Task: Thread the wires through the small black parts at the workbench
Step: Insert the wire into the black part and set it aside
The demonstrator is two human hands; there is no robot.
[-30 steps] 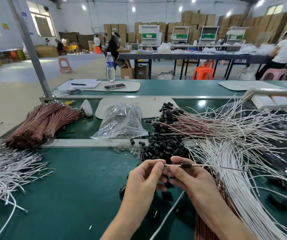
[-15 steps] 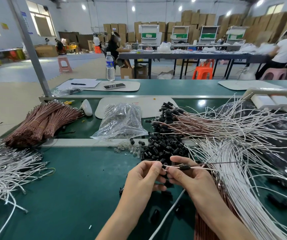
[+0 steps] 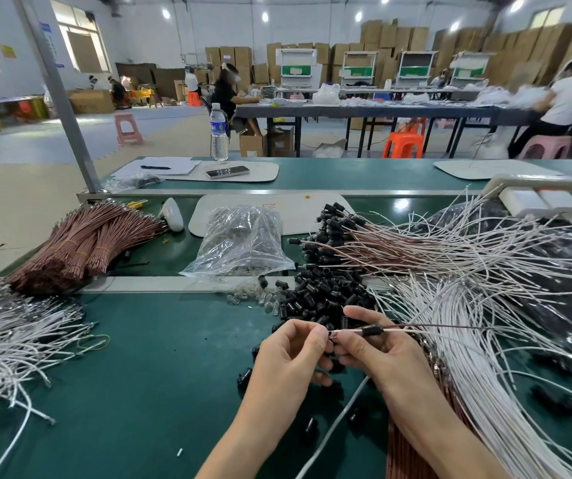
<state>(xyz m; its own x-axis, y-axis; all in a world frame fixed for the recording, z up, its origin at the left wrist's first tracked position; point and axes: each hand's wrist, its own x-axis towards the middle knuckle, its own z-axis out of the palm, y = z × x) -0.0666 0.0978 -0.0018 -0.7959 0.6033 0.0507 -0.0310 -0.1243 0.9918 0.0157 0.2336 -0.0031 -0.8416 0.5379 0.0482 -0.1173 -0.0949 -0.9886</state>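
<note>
Both my hands meet just above the green bench, in front of a heap of small black parts (image 3: 322,299). My left hand (image 3: 294,354) pinches the metal-tipped ends of a white and a brown wire (image 3: 415,328). My right hand (image 3: 377,347) holds those wires between thumb and forefinger, with one small black part (image 3: 371,330) threaded onto them just right of the thumb. The wires run off to the right over a fan of white wires (image 3: 478,375). Threaded brown wires with black parts (image 3: 346,236) lie behind.
Bundled brown wires (image 3: 80,243) lie at the left, with loose white wires (image 3: 11,340) in front of them. A clear plastic bag (image 3: 243,243) sits behind small clear bulbs (image 3: 257,299). Loose black parts (image 3: 243,376) lie on the bench under my hands. People work at far tables.
My hands have shifted only slightly. The black part sits a little further right along the wires, away from my left hand's fingertips.
</note>
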